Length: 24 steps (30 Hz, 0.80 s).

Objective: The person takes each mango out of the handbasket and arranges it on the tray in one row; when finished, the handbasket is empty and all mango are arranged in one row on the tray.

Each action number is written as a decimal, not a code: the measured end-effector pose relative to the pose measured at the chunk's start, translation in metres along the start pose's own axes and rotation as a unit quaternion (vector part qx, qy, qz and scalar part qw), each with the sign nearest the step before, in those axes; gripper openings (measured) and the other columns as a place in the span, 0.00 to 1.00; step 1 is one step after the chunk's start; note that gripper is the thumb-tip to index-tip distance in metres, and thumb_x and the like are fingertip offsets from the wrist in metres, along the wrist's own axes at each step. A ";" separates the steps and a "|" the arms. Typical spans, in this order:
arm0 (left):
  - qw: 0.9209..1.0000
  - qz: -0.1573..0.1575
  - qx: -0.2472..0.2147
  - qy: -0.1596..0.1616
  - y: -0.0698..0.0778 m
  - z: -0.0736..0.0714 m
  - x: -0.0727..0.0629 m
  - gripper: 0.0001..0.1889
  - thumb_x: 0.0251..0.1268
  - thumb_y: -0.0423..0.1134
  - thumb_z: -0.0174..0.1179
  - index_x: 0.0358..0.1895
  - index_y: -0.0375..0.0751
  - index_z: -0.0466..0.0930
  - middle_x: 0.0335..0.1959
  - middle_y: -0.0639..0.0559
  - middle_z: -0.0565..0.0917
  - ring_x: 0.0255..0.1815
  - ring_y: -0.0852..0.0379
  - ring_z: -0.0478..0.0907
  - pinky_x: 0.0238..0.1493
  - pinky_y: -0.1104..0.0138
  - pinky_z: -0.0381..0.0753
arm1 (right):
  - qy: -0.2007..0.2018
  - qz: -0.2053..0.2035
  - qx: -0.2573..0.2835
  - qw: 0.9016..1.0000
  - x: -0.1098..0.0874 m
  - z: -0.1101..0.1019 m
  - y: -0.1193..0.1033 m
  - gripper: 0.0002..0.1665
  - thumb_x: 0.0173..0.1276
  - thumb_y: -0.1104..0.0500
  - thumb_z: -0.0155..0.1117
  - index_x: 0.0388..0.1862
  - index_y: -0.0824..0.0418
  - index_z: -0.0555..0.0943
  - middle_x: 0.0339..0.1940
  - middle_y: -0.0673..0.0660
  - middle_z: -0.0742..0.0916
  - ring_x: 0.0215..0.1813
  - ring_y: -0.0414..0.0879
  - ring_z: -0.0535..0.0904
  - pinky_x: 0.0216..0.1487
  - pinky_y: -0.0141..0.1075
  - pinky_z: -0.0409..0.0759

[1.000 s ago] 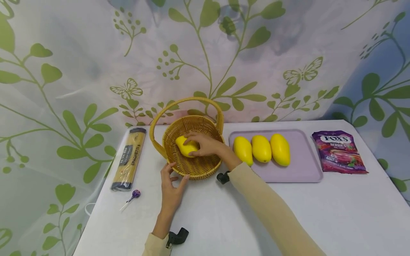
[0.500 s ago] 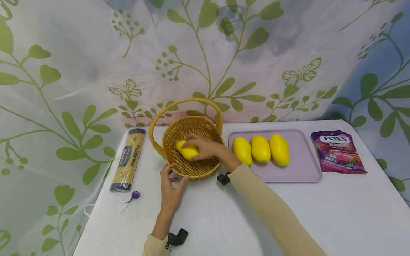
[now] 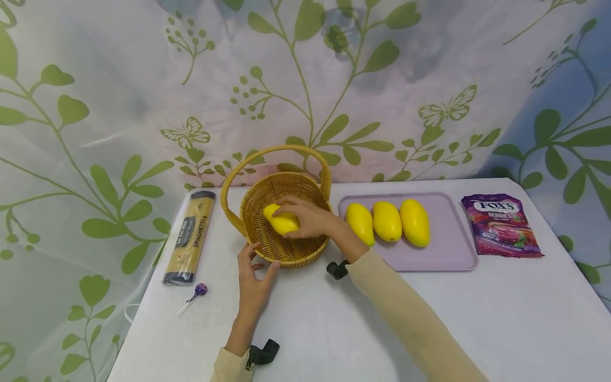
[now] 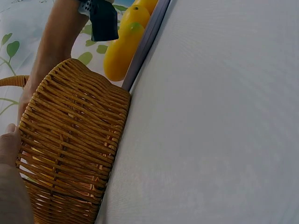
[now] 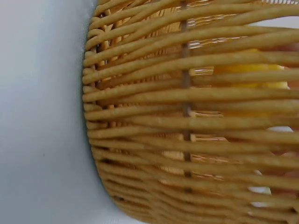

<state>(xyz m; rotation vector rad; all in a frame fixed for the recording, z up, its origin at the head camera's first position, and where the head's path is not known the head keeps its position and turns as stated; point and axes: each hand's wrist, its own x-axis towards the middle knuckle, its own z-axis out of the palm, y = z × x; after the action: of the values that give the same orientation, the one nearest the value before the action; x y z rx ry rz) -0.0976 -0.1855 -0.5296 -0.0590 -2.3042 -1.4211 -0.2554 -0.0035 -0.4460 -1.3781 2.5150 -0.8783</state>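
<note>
A wicker basket [image 3: 300, 253] with a tall arched handle stands at the table's back. Inside it is a yellow mango [image 3: 280, 222], gripped from above by my right hand [image 3: 310, 218]. In the right wrist view, the basket's woven side [image 5: 140, 107] hides most of that hand, and the yellow mango [image 5: 250, 70] shows through the gaps. My left hand [image 3: 255, 281] holds the basket's front-left rim, its thumb and fingers spread along it. In the left wrist view, the thumb [image 4: 10, 144] lies against the basket [image 4: 74, 135].
Right of the basket, a lilac tray [image 3: 451, 239] bears three mangoes [image 3: 387, 222]. Beyond it lies a purple candy bag [image 3: 501, 225]. A spaghetti pack [image 3: 191, 239] and a lollipop [image 3: 200, 289] lie on the left. A patterned curtain [image 3: 296, 79] rises behind the table.
My right hand has shifted slightly to the right inside the basket, and the mango in it has turned and shifted a little. The left hand stays at the rim.
</note>
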 end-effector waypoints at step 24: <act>1.000 -0.013 0.007 -0.003 -0.001 0.001 -0.002 0.33 0.63 0.43 0.66 0.69 0.41 0.62 0.73 0.41 0.60 0.68 0.49 0.66 0.51 0.56 0.76 | 0.087 -0.028 -0.037 0.995 -0.050 -0.022 -0.019 0.31 0.56 0.52 0.75 0.60 0.53 0.79 0.70 0.57 0.72 0.70 0.53 0.69 0.67 0.49 0.72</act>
<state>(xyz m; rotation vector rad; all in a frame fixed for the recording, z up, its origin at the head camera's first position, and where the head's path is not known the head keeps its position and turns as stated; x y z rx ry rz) -0.0966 -0.1850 -0.5316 -0.0280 -2.3265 -1.4201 -0.2217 0.0384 -0.4253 -1.4600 2.6754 -0.9646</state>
